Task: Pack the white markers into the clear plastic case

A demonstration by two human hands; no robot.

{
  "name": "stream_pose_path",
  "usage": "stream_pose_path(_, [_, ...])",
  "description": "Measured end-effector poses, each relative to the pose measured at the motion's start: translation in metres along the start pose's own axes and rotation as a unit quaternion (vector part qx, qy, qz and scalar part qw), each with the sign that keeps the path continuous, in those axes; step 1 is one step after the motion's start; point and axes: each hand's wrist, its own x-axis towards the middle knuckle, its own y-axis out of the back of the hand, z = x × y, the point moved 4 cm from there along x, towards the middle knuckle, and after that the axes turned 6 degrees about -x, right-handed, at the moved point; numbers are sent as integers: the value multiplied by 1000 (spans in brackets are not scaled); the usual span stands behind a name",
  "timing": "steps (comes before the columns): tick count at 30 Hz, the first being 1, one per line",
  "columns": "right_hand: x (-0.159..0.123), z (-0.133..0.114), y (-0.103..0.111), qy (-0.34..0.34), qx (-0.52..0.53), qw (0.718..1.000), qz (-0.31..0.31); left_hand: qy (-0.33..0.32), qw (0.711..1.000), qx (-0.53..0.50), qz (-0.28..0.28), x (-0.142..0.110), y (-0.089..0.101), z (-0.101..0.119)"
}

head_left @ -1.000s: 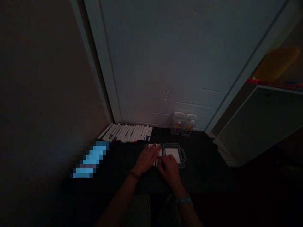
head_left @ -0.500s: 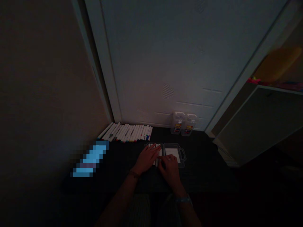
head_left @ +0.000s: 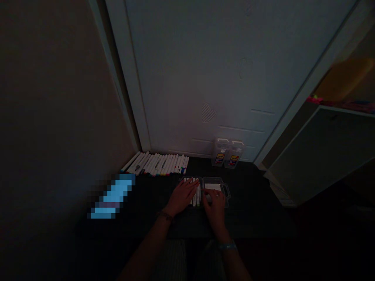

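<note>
A clear plastic carry case [head_left: 227,190] lies opened out flat on the dark tabletop. White markers [head_left: 198,195] stand side by side in its left half, and a white sheet [head_left: 213,187] shows in the right half. My left hand [head_left: 182,196] rests flat across the markers, fingers stretched out and holding nothing. Over the right half, just beside the rightmost marker, is my right hand [head_left: 216,203]. Its fingers are curled with thumb and forefinger close together; whatever may lie between them is hidden.
A row of white markers [head_left: 159,164] with coloured ends lies at the back left. Two clear cases with bright labels, one left [head_left: 220,153] and one right [head_left: 234,155], stand against the white door panel [head_left: 181,97]. A blurred blue patch [head_left: 114,195] covers the left side.
My right hand has shifted a little to the right, off the rightmost marker and over the case's right half. The left hand stays in place.
</note>
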Motion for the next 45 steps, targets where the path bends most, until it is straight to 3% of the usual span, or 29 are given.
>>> stream_pose_path(6, [-1,3,-5,-23,-50,998,7,0,1000,0,0,0,-1,0])
stream_pose_path(19, [-2,0,-7,4,-108,994,-6,6,1000,-11,1,0,0,1])
stream_pose_path(45, [-3,1,-10,12,-102,995,-6,-7,999,-30,24,-2,1,3])
